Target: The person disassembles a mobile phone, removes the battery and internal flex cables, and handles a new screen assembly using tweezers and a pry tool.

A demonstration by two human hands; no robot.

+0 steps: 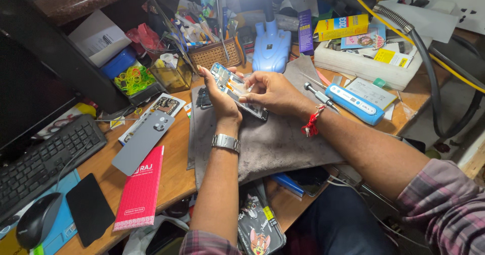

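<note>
My left hand [218,94] cradles an opened smartphone [233,85], back cover off and inner parts showing, above a grey cloth mat [273,138]. A metal watch sits on that wrist. My right hand [270,90] grips the phone's right side, fingertips pressed on its inner frame; a red thread is tied around that wrist. A grey phone back cover [144,140] lies on the wooden desk to the left of the mat.
A blue electric screwdriver [353,103] lies right of the mat. A red box [140,189], a black phone [90,208], a mouse [38,219] and a keyboard [45,156] occupy the left. A wicker basket [216,54], a blue lamp base [271,45] and boxes crowd the back.
</note>
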